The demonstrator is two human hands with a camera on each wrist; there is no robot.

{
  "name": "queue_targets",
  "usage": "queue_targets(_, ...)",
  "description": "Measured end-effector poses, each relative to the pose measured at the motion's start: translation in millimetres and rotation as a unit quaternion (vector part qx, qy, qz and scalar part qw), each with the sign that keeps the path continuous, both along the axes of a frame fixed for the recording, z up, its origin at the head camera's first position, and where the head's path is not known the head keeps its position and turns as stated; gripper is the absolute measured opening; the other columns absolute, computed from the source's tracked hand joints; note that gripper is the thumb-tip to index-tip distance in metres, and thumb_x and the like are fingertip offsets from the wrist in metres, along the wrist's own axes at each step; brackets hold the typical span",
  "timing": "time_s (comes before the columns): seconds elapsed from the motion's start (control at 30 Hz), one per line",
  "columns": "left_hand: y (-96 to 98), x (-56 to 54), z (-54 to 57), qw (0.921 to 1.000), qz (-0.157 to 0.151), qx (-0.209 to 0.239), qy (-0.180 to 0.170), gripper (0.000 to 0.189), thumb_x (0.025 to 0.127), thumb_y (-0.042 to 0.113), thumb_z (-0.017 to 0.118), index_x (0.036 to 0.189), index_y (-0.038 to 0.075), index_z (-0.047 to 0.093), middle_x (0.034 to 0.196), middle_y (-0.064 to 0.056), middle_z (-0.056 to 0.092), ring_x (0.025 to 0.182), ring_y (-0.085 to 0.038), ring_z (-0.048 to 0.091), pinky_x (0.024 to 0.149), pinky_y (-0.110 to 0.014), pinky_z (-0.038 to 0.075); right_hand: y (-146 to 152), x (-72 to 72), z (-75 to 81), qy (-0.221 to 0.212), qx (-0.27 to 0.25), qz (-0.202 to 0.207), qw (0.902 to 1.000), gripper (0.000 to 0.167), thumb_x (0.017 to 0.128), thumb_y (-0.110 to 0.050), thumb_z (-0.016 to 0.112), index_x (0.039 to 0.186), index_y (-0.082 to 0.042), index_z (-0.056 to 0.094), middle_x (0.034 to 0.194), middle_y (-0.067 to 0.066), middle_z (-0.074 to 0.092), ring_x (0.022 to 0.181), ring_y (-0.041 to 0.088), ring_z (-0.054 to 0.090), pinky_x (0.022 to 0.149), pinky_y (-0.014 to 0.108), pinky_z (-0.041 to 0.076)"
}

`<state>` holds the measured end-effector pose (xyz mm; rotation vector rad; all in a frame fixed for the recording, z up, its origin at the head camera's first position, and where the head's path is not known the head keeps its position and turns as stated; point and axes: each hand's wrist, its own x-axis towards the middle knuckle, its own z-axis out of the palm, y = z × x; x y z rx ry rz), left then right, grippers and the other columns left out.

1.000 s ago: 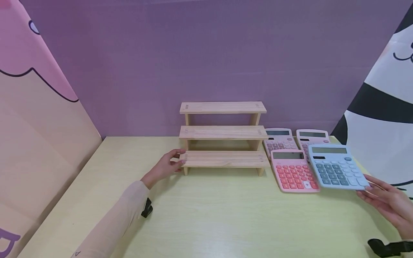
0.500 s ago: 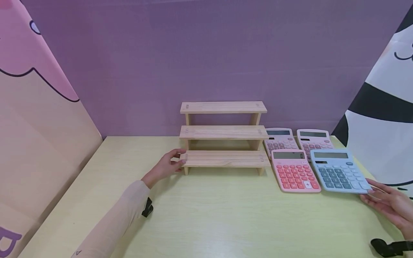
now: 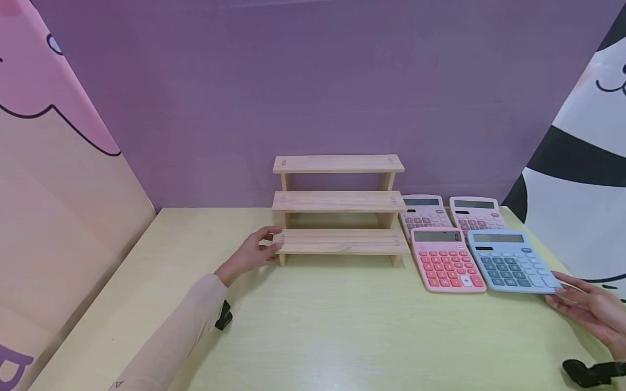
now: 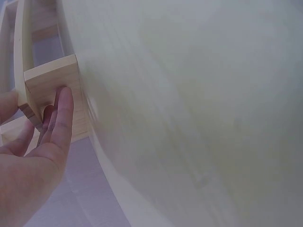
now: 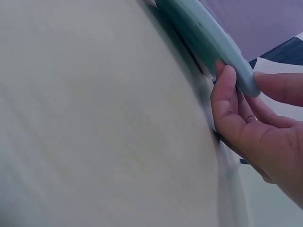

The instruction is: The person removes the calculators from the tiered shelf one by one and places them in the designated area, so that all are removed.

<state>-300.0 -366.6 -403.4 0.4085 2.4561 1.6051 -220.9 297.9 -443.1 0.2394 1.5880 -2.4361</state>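
In the head view a three-tier wooden stand is at the back of the table. My left hand grips the left end of its lowest shelf; in the left wrist view the thumb lies over the board and the fingers are beneath. At the right, my right hand pinches the near right corner of a blue calculator, thumb on top, fingers below. The right wrist view shows the calculator's near edge slightly off the table. Left of it lies a coral-keyed pink calculator.
Two paler pink calculators, one beside the stand and another to its right, lie behind the front pair. A purple backdrop rises behind the table. A panda-printed panel borders the right side.
The blue calculator has come down and slightly nearer, to beside the coral-keyed one, with my right hand still pinching it. My left hand keeps its place on the stand.
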Motion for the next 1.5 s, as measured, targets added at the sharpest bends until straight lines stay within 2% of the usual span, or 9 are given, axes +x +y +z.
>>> queue_targets(0.5, -1.6, -3.1, -4.0, 1.0000, 0.001, -0.002, 0.001, 0.044, 0.092, 0.016, 0.054, 0.133, 0.011, 0.041, 0.121, -0.016, 0.042, 0.100, -0.029, 0.059, 0.082, -0.037, 0.056, 1.1, 0.3, 2.6, 0.026, -0.042, 0.067, 0.9965, 0.033, 0.094, 0.002, 0.042, 0.094, -0.021, 0.066, 0.091, 0.002, 0.064, 0.086, 0.018, 0.064, 0.079, 0.034, 0.056)
queue_targets(0.73, -2.4, -2.7, -5.0, 1.0000, -0.006, 0.005, 0.005, 0.044, 0.092, 0.016, 0.055, 0.133, 0.009, 0.041, 0.121, -0.018, 0.041, 0.100, -0.033, 0.059, 0.083, -0.039, 0.055, -1.4, -2.3, 4.2, -0.012, 0.012, 0.042, 0.9990, 0.025, 0.081, -0.002, 0.066, 0.090, -0.025, 0.065, 0.088, -0.004, 0.065, 0.083, 0.014, 0.063, 0.078, 0.031, 0.056)
queue_targets(0.83, -2.5, -2.2, -4.4, 1.0000, -0.005, 0.005, 0.006, 0.044, 0.092, 0.015, 0.054, 0.133, 0.009, 0.040, 0.121, -0.018, 0.042, 0.100, -0.032, 0.059, 0.083, -0.039, 0.055, -2.7, -3.7, 5.3, -0.019, 0.078, 0.037, 0.9961, 0.045, 0.071, -0.008, 0.076, 0.103, -0.035, 0.059, 0.086, -0.011, 0.062, 0.082, 0.010, 0.063, 0.079, 0.029, 0.056)
queue_targets(0.93, -1.9, -2.1, -3.5, 1.0000, -0.003, 0.006, 0.005, 0.044, 0.092, 0.015, 0.054, 0.133, 0.009, 0.041, 0.121, -0.018, 0.042, 0.100, -0.031, 0.059, 0.083, -0.038, 0.055, -3.4, -4.6, 6.5, -0.020, 0.143, 0.040, 0.9887, 0.085, 0.067, -0.014, 0.080, 0.133, -0.040, 0.032, 0.085, -0.018, 0.058, 0.081, 0.007, 0.063, 0.079, 0.027, 0.056)
queue_targets(1.03, -1.4, -1.8, -2.6, 1.0000, -0.003, 0.007, 0.002, 0.044, 0.092, 0.014, 0.054, 0.133, 0.009, 0.041, 0.121, -0.018, 0.042, 0.100, -0.031, 0.059, 0.083, -0.038, 0.055, -3.4, -5.6, 6.8, -0.015, 0.192, 0.045, 0.9802, 0.115, 0.070, -0.016, 0.078, 0.145, -0.021, -0.008, 0.085, -0.022, 0.055, 0.081, 0.004, 0.062, 0.079, 0.026, 0.056)
queue_targets(1.13, -1.7, -1.3, -2.2, 1.0000, -0.004, 0.008, 0.002, 0.044, 0.092, 0.014, 0.054, 0.134, 0.009, 0.040, 0.122, -0.018, 0.042, 0.101, -0.031, 0.059, 0.083, -0.037, 0.055, -3.4, -8.6, 7.7, -0.013, 0.253, 0.050, 0.9660, 0.108, 0.075, -0.014, 0.074, 0.146, -0.012, -0.007, 0.089, -0.018, 0.053, 0.080, 0.002, 0.061, 0.079, 0.025, 0.056)
queue_targets(1.3, -1.5, -1.4, -2.2, 1.0000, -0.004, 0.009, 0.001, 0.044, 0.092, 0.014, 0.054, 0.133, 0.008, 0.040, 0.121, -0.018, 0.042, 0.100, -0.033, 0.059, 0.082, -0.037, 0.056, -5.7, -12.7, 8.7, -0.007, 0.376, 0.057, 0.9247, 0.086, 0.091, -0.011, 0.056, 0.137, 0.012, -0.013, 0.125, 0.037, 0.024, 0.079, -0.004, 0.058, 0.080, 0.025, 0.055)
queue_targets(1.37, -1.4, -1.9, -2.4, 1.0000, -0.002, 0.008, 0.000, 0.044, 0.092, 0.014, 0.054, 0.133, 0.008, 0.041, 0.121, -0.018, 0.042, 0.100, -0.033, 0.059, 0.082, -0.037, 0.056, -6.6, -13.4, 8.3, -0.006, 0.396, 0.056, 0.9166, 0.081, 0.092, -0.009, 0.052, 0.137, 0.013, -0.011, 0.132, 0.041, 0.002, 0.079, -0.005, 0.057, 0.079, 0.025, 0.056)
queue_targets(1.5, -1.5, -2.4, -3.1, 1.0000, -0.001, 0.007, -0.003, 0.044, 0.092, 0.015, 0.055, 0.133, 0.009, 0.041, 0.121, -0.018, 0.042, 0.101, -0.033, 0.058, 0.083, -0.038, 0.055, -7.6, -13.7, 8.1, -0.006, 0.416, 0.052, 0.9077, 0.076, 0.093, -0.005, 0.050, 0.138, 0.014, -0.009, 0.133, 0.041, 0.002, 0.078, -0.005, 0.056, 0.078, 0.025, 0.056)
